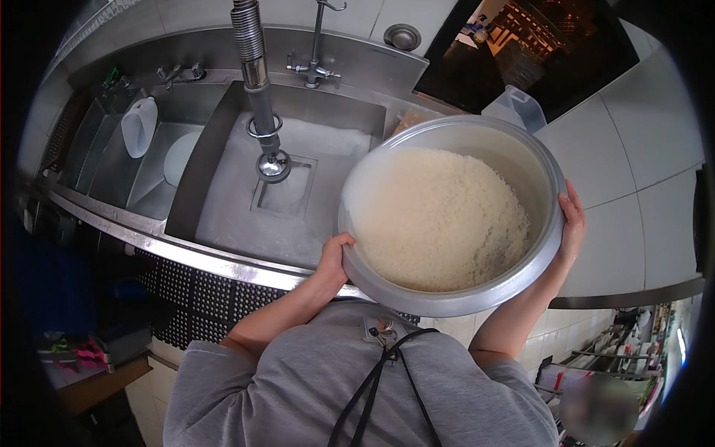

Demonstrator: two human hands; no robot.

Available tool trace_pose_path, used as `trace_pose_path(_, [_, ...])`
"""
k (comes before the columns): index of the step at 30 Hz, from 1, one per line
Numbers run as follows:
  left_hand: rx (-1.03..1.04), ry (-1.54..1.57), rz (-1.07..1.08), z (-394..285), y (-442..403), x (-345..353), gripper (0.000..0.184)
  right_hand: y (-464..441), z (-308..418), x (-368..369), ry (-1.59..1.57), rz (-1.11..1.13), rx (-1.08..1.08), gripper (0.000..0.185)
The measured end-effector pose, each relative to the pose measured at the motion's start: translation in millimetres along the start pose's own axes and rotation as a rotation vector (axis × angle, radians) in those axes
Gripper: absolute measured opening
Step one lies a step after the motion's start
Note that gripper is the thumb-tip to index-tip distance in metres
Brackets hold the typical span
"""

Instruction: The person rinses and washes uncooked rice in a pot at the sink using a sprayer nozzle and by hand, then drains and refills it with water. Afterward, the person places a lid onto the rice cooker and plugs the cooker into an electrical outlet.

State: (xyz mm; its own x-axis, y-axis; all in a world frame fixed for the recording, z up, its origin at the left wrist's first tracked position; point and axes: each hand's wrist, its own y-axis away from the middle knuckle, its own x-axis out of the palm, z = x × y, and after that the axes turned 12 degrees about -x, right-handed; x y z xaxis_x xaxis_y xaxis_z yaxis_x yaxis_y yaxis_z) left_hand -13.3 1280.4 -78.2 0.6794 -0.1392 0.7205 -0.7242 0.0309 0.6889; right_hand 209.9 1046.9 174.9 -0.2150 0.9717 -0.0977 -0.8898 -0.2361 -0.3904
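A large round metal pot (553,223) holds pale rice (447,216) with cloudy water at its left side. The pot is tilted toward the sink (223,194). My left hand (335,257) grips its left rim, thumb on top. My right hand (572,223) is closed on the right side of the rim, and its lower fingers are hidden behind the pot. Whitish water covers the bottom of the sink, around a square drain recess (287,186).
A sprayer (273,165) hangs over the sink, left of the pot. A faucet (313,71) stands behind. The left basin holds a white jug (139,127) and a white round item (181,158). A clear plastic container (521,108) sits behind the pot.
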Motion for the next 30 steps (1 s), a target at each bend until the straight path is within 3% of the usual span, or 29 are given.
trace_pose_path(8, [0.016, -0.002, 0.000, 0, 5, 8, 0.045, -4, -7, -8, -0.026, -0.001, -0.007, 0.050])
trace_pose_path(14, [0.197, -0.179, -0.119, -22, 19, 39, 0.041, 19, -65, -59, 0.036, -0.108, 0.059, 0.050])
trace_pose_path(16, [0.413, -0.357, -0.153, -32, 24, 53, 0.026, 39, -86, -72, 0.052, -0.186, 0.085, 0.048])
trace_pose_path(19, [0.461, -0.473, -0.111, -50, 26, 72, 0.033, 77, -90, -56, -0.045, -0.360, 0.229, 0.047])
trace_pose_path(22, [0.547, -0.541, -0.167, -60, 20, 91, 0.040, 103, -120, -62, -0.140, -0.380, 0.303, 0.049])
trace_pose_path(30, [0.589, -0.718, -0.122, -83, -10, 76, 0.036, 139, -171, -48, -0.064, -0.390, 0.225, 0.051])
